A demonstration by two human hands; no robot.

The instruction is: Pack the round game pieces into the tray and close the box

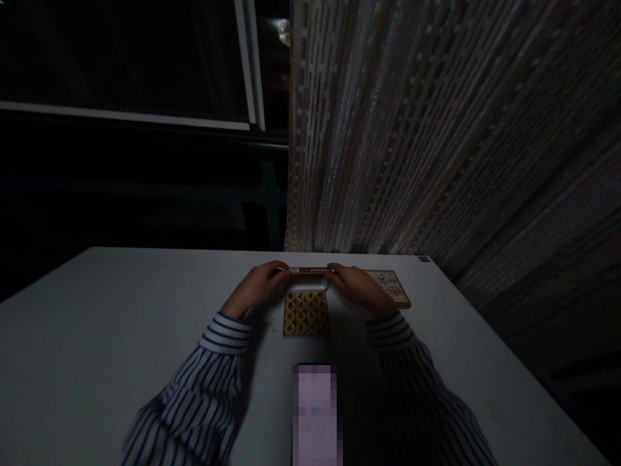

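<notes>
Between my hands is a thin reddish-brown box (310, 270) with small white print, seen edge-on. My left hand (257, 285) pinches its left end between thumb and fingers. My right hand (359, 288) grips the right end the same way. Just below it, on the table, lie round wooden Chinese chess pieces (305, 312) with dark characters, set in rows in a shallow tray (306, 336). A pale strip shows between the box and the pieces; the dim light hides whether the box and tray touch.
Beside my right hand a flat printed box or lid (395, 288) with a brown border lies on the white table (121, 336). A blurred-out phone-like object (315, 414) is near me. A string curtain (354, 129) hangs behind the table, and a small dark label (424, 259) marks its far corner.
</notes>
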